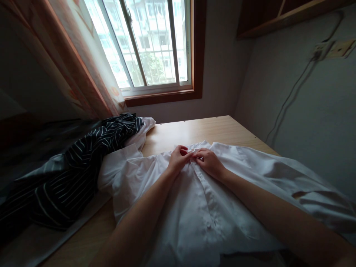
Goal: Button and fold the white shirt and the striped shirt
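Note:
A white button-up shirt [178,207] lies spread on the wooden table, its collar toward the window and its sleeves out to both sides. Near the collar, my left hand [179,157] pinches the front edge of the shirt. My right hand [208,161] meets it there, thumb and fingers closed on the same placket. The fingertips of both hands nearly touch, and any button between them is too small to make out. Below my hands the placket [201,181] runs down toward me, wrinkled at the lower end.
Black clothing with white stripes [72,178] is heaped at the left, over some white cloth [143,131]. The wooden table [194,129] reaches back toward a window [150,44] with a curtain [75,55]. A cable [289,96] hangs from a wall socket [321,50] at right.

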